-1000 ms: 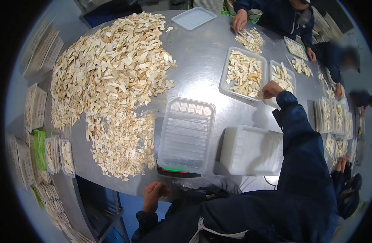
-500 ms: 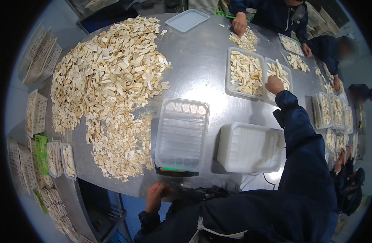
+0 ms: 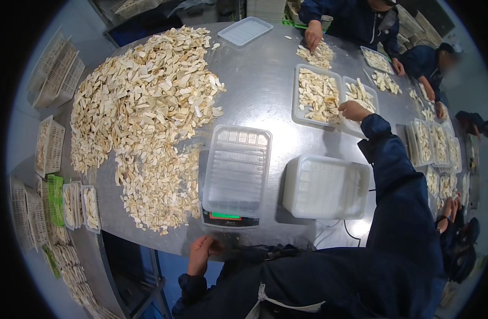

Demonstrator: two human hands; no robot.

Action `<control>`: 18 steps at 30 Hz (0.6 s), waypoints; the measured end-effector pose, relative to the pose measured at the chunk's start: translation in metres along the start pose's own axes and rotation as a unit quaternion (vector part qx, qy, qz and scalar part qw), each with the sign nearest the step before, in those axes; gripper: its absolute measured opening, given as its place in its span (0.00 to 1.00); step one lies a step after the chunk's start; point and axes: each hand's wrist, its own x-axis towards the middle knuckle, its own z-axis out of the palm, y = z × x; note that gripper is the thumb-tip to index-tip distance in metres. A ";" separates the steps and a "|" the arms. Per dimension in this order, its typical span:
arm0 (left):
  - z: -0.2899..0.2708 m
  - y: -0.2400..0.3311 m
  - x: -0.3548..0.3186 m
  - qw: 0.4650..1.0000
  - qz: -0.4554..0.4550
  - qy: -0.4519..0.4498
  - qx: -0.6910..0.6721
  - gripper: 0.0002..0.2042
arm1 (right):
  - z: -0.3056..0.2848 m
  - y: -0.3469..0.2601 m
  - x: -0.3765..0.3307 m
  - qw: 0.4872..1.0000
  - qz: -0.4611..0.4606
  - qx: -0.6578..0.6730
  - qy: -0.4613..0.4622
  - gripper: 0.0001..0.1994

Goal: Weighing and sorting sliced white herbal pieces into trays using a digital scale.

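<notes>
Metal table (image 3: 260, 80) under heaped pale slices (image 3: 148, 101), slotted crates (image 3: 58, 80) beside a bluish wall (image 3: 95, 45); both hands (image 3: 354, 110) curled, contents unclear.

Right hand (image 3: 354, 110) crowded: filled left tray (image 3: 295, 101) on its left, filled right tray (image 3: 349, 126) under it, tray stack (image 3: 326, 187) nearer body. Open lane: bare table (image 3: 254, 80) past left tray, up to slice pile (image 3: 148, 95). Left hand (image 3: 202, 250): scale (image 3: 230, 221) with empty tray (image 3: 236, 170) blocks ahead-right, small slices (image 3: 159, 199) ahead-left. Narrow gap between empty tray and stack.
</notes>
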 end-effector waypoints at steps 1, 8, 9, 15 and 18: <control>0.001 0.001 0.000 1.000 0.006 -0.003 0.009 0.11 | -0.005 0.002 0.001 1.000 0.013 -0.006 0.001 0.16; 0.004 -0.001 -0.009 1.000 -0.004 0.019 0.015 0.12 | -0.021 0.017 0.019 0.988 0.017 0.049 0.144 0.14; 0.002 -0.005 -0.010 1.000 -0.006 0.026 0.014 0.12 | -0.029 0.018 0.028 0.985 0.046 0.044 0.160 0.13; -0.009 -0.017 -0.016 1.000 -0.001 0.022 0.003 0.12 | -0.035 0.067 0.086 0.968 0.120 -0.024 0.218 0.11; -0.003 -0.016 -0.022 0.998 -0.025 0.056 0.001 0.12 | -0.027 0.073 0.109 0.973 0.129 -0.080 0.172 0.13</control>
